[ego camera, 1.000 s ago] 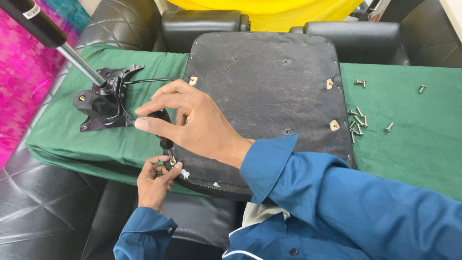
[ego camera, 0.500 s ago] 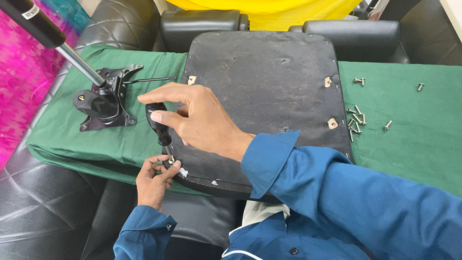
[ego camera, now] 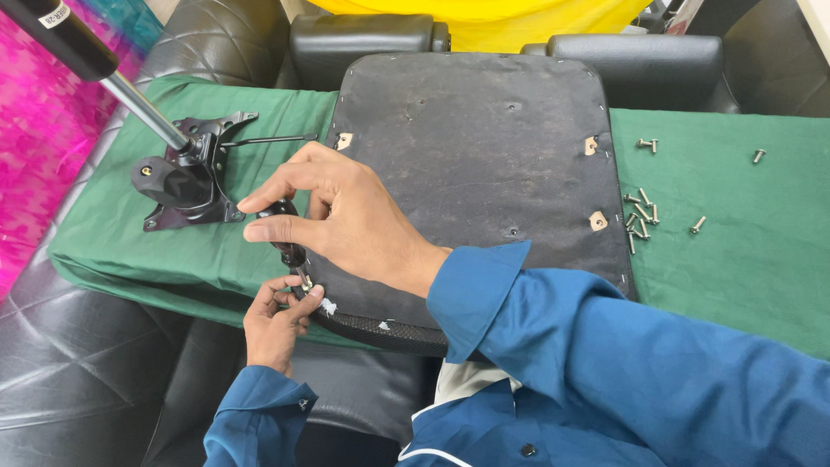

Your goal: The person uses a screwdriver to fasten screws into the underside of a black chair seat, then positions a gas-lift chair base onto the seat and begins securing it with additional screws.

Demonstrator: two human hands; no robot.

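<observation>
Matt green cloth point(ego camera: 726, 285), shiny metal screws point(ego camera: 641, 214)

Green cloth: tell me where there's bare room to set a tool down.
On the green cloth, bare patches lie in front of the black mechanism plate at the left, and right of the scattered screws toward the far right edge. Crowded: near the seat base, where both hands work.

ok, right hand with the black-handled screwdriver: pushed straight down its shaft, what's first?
Probably the fastener at the near left corner of the black seat base, steadied by the left hand; right hand hides depth.
</observation>
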